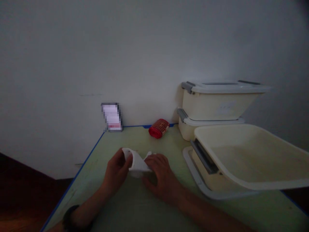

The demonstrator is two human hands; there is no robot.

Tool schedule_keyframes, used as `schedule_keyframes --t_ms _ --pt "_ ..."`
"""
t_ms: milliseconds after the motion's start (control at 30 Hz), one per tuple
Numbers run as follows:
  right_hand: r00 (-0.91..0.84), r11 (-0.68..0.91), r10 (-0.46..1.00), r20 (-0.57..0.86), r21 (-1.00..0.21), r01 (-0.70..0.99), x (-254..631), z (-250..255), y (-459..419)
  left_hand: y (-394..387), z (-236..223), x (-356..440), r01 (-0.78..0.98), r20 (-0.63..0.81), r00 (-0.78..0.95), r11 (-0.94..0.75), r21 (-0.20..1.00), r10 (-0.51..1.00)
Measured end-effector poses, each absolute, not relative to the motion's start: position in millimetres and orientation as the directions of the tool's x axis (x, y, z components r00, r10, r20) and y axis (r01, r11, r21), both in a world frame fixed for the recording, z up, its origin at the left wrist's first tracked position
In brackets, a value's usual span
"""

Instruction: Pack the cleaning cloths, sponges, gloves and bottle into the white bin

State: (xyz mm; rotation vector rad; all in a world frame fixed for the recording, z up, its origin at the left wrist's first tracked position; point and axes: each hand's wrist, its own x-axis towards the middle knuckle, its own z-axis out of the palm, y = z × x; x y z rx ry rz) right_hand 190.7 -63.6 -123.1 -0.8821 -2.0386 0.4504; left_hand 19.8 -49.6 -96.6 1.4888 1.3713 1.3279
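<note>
Low over the table, a white piece of thin, bendable material [138,162] is stretched between my hands. It curls open at its left end; whether it is cloth or paper I cannot tell. My left hand [117,169] pinches the curled left edge, thumb on the near side and fingers behind. At the other end, my right hand [160,170] has its fingers closed over the white piece, with the thumb lower and apart. Part of the piece is hidden under those right fingers. Beyond the hands lies a red rolled bundle [159,128] with a light printed pattern.
At the left rear, a phone-like screen [112,116] leans on the wall. Two lidded cream boxes [217,104] are stacked at the back right. Nearer, an open cream box [263,154] stands on a grey-white lid [201,187]. Blue tape edges the green table [96,151].
</note>
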Motion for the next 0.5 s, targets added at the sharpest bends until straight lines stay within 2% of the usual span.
schedule_keyframes --t_ms 100,200,267,333,400,500 --pt "-0.308 0.506 0.854 0.419 -0.806 0.308 188.4 -120.1 -69.3 -55.5 -94.9 28.7 0.033 0.068 -0.122 -0.064 0.997 0.990" --pt "-0.233 0.192 0.959 0.164 -0.976 0.102 189.7 -118.4 -69.0 -55.3 -95.0 33.8 -0.206 -0.149 0.017 0.150 0.967 0.989" --pt "-0.183 0.069 0.980 0.077 -0.997 -0.045 190.8 -118.2 -66.1 -53.4 -95.5 35.3 -0.290 -0.204 0.148 0.240 0.926 0.968" --pt "-0.150 0.007 0.988 0.029 -0.990 -0.144 191.6 -118.0 -63.1 -51.4 -96.3 35.5 -0.326 -0.208 0.209 0.269 0.906 0.956" --pt "-0.178 -0.062 0.984 -0.025 -0.977 -0.204 192.1 -117.8 -61.6 -49.8 -97.1 34.8 -0.346 -0.204 0.194 0.262 0.901 0.960" --pt "-0.323 -0.173 0.943 -0.086 -0.951 -0.254 192.2 -117.9 -62.5 -47.3 -98.6 32.2 -0.359 -0.184 0.131 0.220 0.907 0.974"
